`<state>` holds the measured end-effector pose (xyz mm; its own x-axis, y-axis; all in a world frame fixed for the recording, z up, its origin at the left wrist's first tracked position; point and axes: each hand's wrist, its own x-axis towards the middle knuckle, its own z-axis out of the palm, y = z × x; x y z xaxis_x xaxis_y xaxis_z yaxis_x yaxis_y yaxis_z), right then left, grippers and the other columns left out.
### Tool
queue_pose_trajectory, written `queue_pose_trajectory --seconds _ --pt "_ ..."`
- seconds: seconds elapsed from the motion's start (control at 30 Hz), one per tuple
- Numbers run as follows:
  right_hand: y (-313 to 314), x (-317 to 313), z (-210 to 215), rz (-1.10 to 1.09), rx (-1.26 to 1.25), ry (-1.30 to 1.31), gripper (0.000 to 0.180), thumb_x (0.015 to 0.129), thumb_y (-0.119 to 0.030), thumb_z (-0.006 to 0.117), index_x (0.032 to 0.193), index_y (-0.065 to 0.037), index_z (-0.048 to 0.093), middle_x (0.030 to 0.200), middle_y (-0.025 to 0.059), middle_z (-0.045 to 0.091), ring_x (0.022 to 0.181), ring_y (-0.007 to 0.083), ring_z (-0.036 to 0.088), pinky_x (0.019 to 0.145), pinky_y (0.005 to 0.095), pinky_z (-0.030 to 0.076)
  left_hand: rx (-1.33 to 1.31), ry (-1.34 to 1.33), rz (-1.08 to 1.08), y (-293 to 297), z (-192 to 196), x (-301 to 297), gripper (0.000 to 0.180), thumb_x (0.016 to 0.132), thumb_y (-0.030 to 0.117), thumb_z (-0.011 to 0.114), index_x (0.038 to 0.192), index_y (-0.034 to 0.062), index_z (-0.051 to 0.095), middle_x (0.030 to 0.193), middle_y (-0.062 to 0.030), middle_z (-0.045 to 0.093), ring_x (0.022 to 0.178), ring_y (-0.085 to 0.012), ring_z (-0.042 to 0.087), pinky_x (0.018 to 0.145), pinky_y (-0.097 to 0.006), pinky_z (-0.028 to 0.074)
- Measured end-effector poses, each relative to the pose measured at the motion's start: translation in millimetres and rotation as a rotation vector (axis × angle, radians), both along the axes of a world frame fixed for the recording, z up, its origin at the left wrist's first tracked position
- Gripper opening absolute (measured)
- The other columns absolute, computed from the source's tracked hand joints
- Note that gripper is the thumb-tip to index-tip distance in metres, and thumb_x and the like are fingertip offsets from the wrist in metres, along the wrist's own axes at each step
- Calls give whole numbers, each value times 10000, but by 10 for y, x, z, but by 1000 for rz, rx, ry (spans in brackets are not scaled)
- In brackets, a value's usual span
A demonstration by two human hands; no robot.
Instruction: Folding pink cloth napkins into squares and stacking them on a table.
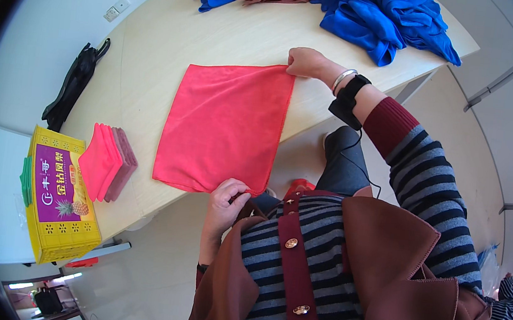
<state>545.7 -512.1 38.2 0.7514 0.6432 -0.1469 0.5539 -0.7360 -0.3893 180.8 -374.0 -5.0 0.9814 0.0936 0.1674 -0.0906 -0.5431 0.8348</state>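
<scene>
**Thin square red fabric cloth [225, 128] spread out at the table's edge**

Your right hand [306, 62] is clenched around the cloth's far right corner; your left hand [226, 201] pinches its near edge, close to the near right corner. Most of the cloth lies over the pale wood-look tabletop [145, 78], with that near corner past the edge. To your left, folded red and mauve cloths [107, 162] lean beside a yellow-and-purple cardboard box [62, 195]. Crumpled blue cloths [377, 19] lie heaped at the far side.
</scene>
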Motion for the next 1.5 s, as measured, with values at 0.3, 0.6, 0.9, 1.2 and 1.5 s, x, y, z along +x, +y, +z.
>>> queue_pose_trajectory --seconds 0.3,0.6,0.9,1.2,1.5 --pt "111 -149 211 18 -137 94 242 732 -127 621 886 53 670 866 210 681 803 303 672 706 355 533 -37 1 34 3 78 -71 74 780 -34 658 839 -32 614 817 -110 614 760 -234 606 688 -303 477" --pt "109 -88 161 -248 229 732 169 801 -68 623 950 7 648 825 115 639 655 208 628 527 313 540 -61 -2 66 -25 152 -116 76 790 -46 648 856 -31 614 839 -91 605 764 -189 590 694 -272 464" --pt "54 -118 263 -217 506 858 166 872 -90 618 1006 9 622 830 72 626 624 150 607 594 265 555 -157 -116 192 175 426 -252 108 830 -64 597 924 -16 618 923 -38 605 817 -107 559 732 -241 452" --pt "-118 -140 1385 104 1238 1100 213 906 -93 626 1105 -20 637 919 70 687 769 126 672 742 252 570 60 -507 747 900 1827 -109 93 938 61 565 997 24 627 896 11 588 806 -65 539 747 -205 440" --pt "-334 -539 1897 272 1304 736 176 913 -104 628 1061 -15 664 957 85 691 816 146 689 786 266 569 -290 -696 499 1391 2159 269 145 972 132 568 1039 14 620 949 -27 653 827 -72 591 764 -218 482"
